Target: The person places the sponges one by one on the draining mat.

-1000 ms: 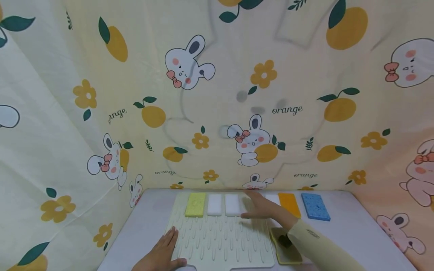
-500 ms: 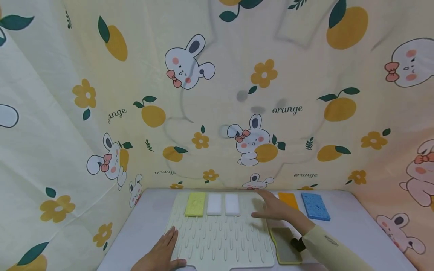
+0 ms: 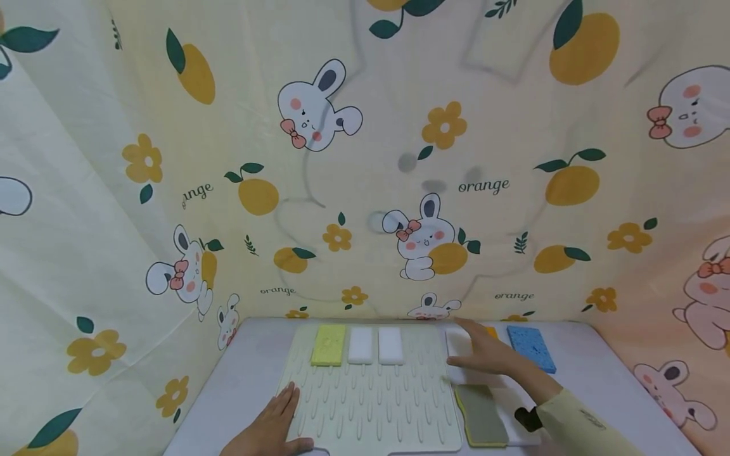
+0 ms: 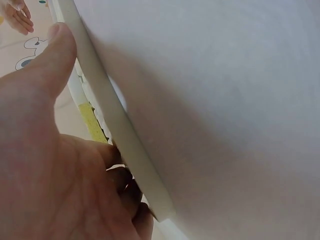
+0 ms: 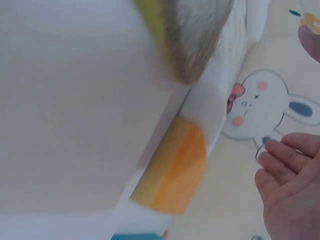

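Resting left hand (image 3: 268, 421) along cream board (image 3: 371, 437), fingers extended; suspending right hand (image 3: 487, 353), fingers outstretched, near orange block (image 5: 177, 172).

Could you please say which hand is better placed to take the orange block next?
Likely the right hand: it is empty and nearer the orange block, while the left hand touches the left side of the tray.

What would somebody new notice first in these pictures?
Probably the big bunny-and-orange cloth, hanging behind the table. Next, perhaps the bright blue sponge toward the table's back right, and the yellow sponge on the pale ridged board, whose left edge the left hand touches.
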`<state>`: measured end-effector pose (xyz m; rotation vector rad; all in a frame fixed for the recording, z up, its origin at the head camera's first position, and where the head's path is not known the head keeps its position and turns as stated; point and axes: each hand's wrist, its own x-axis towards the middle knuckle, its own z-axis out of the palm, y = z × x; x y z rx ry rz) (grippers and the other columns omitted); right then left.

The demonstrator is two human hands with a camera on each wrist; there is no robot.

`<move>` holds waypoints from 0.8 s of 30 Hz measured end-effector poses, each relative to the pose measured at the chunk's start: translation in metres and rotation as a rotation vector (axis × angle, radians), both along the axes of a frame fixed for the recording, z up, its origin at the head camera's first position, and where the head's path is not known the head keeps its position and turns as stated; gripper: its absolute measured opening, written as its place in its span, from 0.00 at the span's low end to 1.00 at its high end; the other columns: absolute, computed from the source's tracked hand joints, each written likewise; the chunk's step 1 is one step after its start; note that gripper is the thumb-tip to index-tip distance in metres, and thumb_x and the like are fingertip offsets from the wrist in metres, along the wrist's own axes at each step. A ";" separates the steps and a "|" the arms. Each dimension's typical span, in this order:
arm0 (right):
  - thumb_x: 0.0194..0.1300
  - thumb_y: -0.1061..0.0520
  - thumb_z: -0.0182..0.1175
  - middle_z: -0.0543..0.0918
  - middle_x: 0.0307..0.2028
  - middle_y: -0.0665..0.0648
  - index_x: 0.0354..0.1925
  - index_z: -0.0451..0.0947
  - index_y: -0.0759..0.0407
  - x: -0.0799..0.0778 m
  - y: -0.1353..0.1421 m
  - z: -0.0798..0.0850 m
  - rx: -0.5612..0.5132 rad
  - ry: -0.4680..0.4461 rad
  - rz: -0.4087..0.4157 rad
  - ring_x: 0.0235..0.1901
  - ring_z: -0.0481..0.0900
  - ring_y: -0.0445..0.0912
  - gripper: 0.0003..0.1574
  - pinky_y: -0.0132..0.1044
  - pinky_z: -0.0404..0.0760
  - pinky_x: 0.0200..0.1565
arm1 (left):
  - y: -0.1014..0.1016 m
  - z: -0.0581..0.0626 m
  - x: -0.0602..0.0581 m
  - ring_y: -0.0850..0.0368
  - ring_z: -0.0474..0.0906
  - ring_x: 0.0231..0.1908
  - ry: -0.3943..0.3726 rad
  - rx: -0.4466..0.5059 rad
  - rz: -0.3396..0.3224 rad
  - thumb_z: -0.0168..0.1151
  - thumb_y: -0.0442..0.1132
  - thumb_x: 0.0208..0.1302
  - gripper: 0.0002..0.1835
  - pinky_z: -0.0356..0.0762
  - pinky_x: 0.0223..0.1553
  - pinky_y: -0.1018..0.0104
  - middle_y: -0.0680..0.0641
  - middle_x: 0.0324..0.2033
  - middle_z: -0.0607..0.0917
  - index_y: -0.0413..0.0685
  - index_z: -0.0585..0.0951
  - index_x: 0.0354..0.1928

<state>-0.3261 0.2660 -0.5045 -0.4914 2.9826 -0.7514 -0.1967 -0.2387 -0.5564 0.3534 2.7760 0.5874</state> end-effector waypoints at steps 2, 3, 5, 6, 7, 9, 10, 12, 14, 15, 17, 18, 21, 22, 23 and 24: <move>0.58 0.29 0.78 0.60 0.80 0.74 0.84 0.56 0.62 0.002 0.007 -0.001 0.005 0.009 -0.008 0.75 0.63 0.74 0.72 0.78 0.68 0.68 | 0.000 0.000 0.000 0.29 0.49 0.82 0.007 0.002 -0.011 0.70 0.70 0.63 0.64 0.51 0.79 0.29 0.30 0.83 0.54 0.29 0.56 0.82; 0.58 0.30 0.78 0.60 0.79 0.75 0.83 0.56 0.63 0.002 0.010 -0.001 0.005 0.010 -0.011 0.75 0.63 0.75 0.72 0.78 0.68 0.67 | 0.000 0.001 0.000 0.29 0.49 0.82 0.009 0.004 -0.014 0.70 0.70 0.64 0.64 0.51 0.79 0.29 0.30 0.83 0.54 0.29 0.56 0.82; 0.58 0.31 0.79 0.60 0.80 0.75 0.83 0.56 0.64 0.004 0.017 -0.001 0.005 0.010 -0.020 0.75 0.62 0.75 0.73 0.79 0.66 0.67 | 0.000 0.001 0.001 0.29 0.49 0.82 0.012 0.006 -0.017 0.70 0.70 0.64 0.63 0.51 0.78 0.29 0.29 0.83 0.54 0.28 0.56 0.82; 0.58 0.31 0.79 0.59 0.80 0.75 0.83 0.56 0.65 0.005 0.020 0.000 0.002 0.010 -0.020 0.75 0.61 0.76 0.72 0.80 0.66 0.67 | 0.000 0.002 0.001 0.29 0.49 0.82 0.012 0.006 -0.018 0.69 0.70 0.64 0.63 0.51 0.78 0.29 0.29 0.83 0.54 0.28 0.55 0.82; 0.59 0.32 0.79 0.59 0.79 0.76 0.83 0.56 0.65 0.006 0.023 0.001 0.003 0.011 -0.019 0.74 0.61 0.76 0.72 0.81 0.65 0.67 | 0.000 0.002 0.002 0.29 0.49 0.82 0.011 0.005 -0.016 0.69 0.70 0.64 0.63 0.51 0.78 0.29 0.29 0.83 0.54 0.28 0.55 0.82; 0.59 0.32 0.78 0.58 0.79 0.77 0.83 0.55 0.66 0.009 0.030 0.002 -0.003 0.005 -0.019 0.74 0.60 0.77 0.72 0.81 0.65 0.67 | 0.000 0.002 0.002 0.29 0.49 0.82 0.010 0.001 -0.011 0.69 0.71 0.64 0.64 0.52 0.78 0.29 0.30 0.83 0.54 0.29 0.56 0.82; 0.60 0.32 0.78 0.57 0.80 0.77 0.83 0.54 0.67 0.011 0.034 0.002 -0.005 0.002 -0.019 0.75 0.59 0.77 0.72 0.82 0.65 0.67 | 0.000 0.002 0.002 0.29 0.49 0.82 0.010 0.001 -0.010 0.69 0.71 0.64 0.64 0.52 0.78 0.29 0.30 0.83 0.54 0.29 0.56 0.82; 0.61 0.32 0.77 0.56 0.79 0.79 0.83 0.53 0.69 0.014 0.043 0.004 -0.010 -0.005 -0.019 0.74 0.58 0.79 0.72 0.82 0.65 0.66 | 0.001 0.002 0.002 0.30 0.49 0.82 0.009 -0.002 -0.007 0.69 0.71 0.64 0.64 0.53 0.78 0.29 0.30 0.83 0.54 0.29 0.56 0.82; 0.62 0.33 0.77 0.55 0.79 0.81 0.82 0.51 0.71 0.016 0.052 0.004 -0.019 -0.011 -0.022 0.74 0.58 0.80 0.73 0.82 0.64 0.66 | 0.001 0.002 0.002 0.30 0.50 0.82 0.011 -0.004 -0.006 0.69 0.72 0.64 0.64 0.53 0.78 0.29 0.30 0.83 0.54 0.29 0.56 0.82; 0.62 0.32 0.77 0.54 0.78 0.82 0.82 0.51 0.71 0.017 0.056 0.005 -0.018 -0.014 -0.028 0.74 0.57 0.81 0.73 0.82 0.64 0.67 | 0.001 0.002 0.001 0.30 0.50 0.82 0.008 -0.006 -0.004 0.69 0.72 0.64 0.64 0.53 0.78 0.29 0.30 0.83 0.54 0.30 0.56 0.82; 0.63 0.33 0.77 0.55 0.77 0.84 0.81 0.51 0.74 0.018 0.065 0.007 -0.020 -0.009 -0.021 0.73 0.57 0.82 0.73 0.81 0.64 0.67 | 0.001 0.002 0.001 0.30 0.50 0.82 0.012 -0.004 -0.005 0.69 0.71 0.64 0.63 0.53 0.78 0.29 0.30 0.83 0.54 0.29 0.56 0.82; 0.63 0.33 0.76 0.55 0.77 0.84 0.81 0.51 0.75 0.019 0.070 0.008 -0.016 -0.004 -0.018 0.73 0.57 0.83 0.73 0.81 0.64 0.67 | 0.001 0.002 0.002 0.29 0.50 0.82 0.018 -0.004 -0.010 0.69 0.71 0.64 0.63 0.53 0.78 0.29 0.30 0.83 0.54 0.29 0.57 0.82; 0.64 0.34 0.76 0.55 0.76 0.85 0.80 0.50 0.78 0.018 0.083 0.007 -0.006 0.006 -0.011 0.73 0.58 0.83 0.73 0.81 0.64 0.67 | 0.000 0.001 0.001 0.29 0.50 0.82 0.028 -0.001 -0.013 0.69 0.71 0.64 0.63 0.52 0.78 0.29 0.29 0.83 0.55 0.28 0.57 0.82; 0.64 0.34 0.76 0.56 0.76 0.85 0.79 0.51 0.78 0.018 0.088 0.006 -0.004 0.020 -0.005 0.72 0.58 0.83 0.72 0.81 0.65 0.66 | 0.000 0.000 0.001 0.29 0.50 0.82 0.032 -0.001 -0.016 0.70 0.71 0.64 0.63 0.52 0.78 0.30 0.29 0.83 0.54 0.28 0.57 0.81; 0.64 0.34 0.76 0.57 0.76 0.85 0.79 0.51 0.78 0.018 0.092 0.004 -0.001 0.027 -0.007 0.72 0.59 0.83 0.72 0.81 0.65 0.66 | 0.000 0.000 0.001 0.29 0.50 0.82 0.035 0.000 -0.018 0.70 0.71 0.64 0.63 0.51 0.79 0.30 0.29 0.83 0.54 0.28 0.57 0.81; 0.63 0.34 0.76 0.57 0.76 0.85 0.79 0.52 0.78 0.017 0.096 0.003 0.006 0.035 -0.012 0.71 0.59 0.83 0.72 0.81 0.65 0.66 | 0.000 -0.001 0.001 0.29 0.50 0.82 0.034 0.000 -0.017 0.70 0.71 0.64 0.63 0.51 0.79 0.30 0.29 0.83 0.54 0.28 0.57 0.81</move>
